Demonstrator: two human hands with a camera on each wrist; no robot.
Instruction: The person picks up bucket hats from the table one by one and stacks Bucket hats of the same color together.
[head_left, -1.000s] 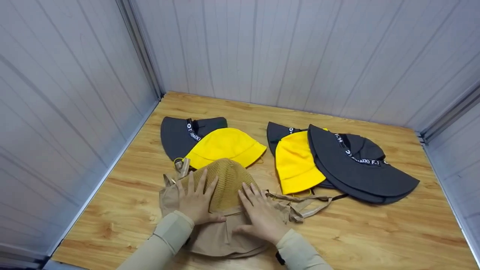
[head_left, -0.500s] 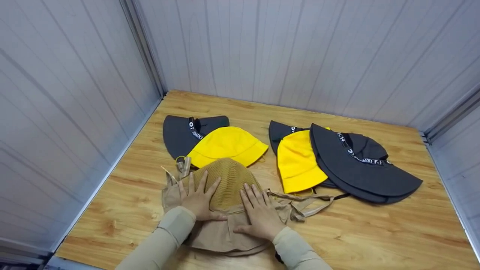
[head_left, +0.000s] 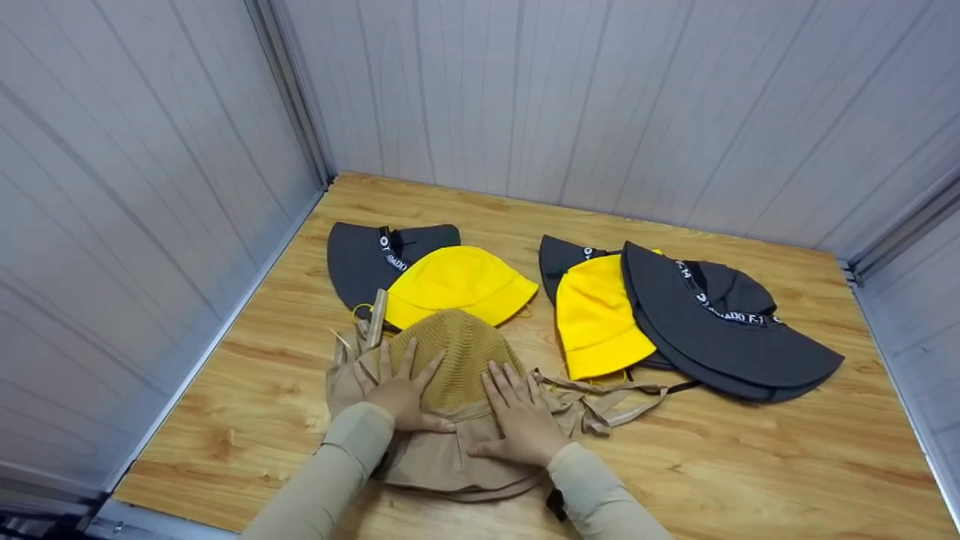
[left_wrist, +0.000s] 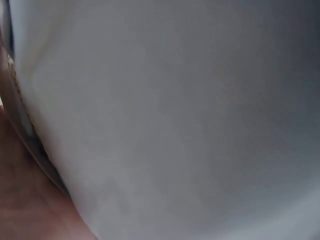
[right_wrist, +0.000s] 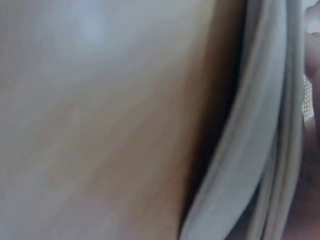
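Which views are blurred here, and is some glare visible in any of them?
Head view: the tan hat is fairly sharp; left wrist: a pale surface, out of focus, fills most; right wrist: the tabletop is blurred, pale glare at upper left, fabric edges clearer.

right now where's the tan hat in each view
Head: tan hat, lower middle, beneath left hand and right hand.
Left wrist: blurred pale surface fills most; cannot tell if it's the hat.
Right wrist: its cloth edges, right side.
Landmark shared by head and right wrist (far right edge): knit crown.
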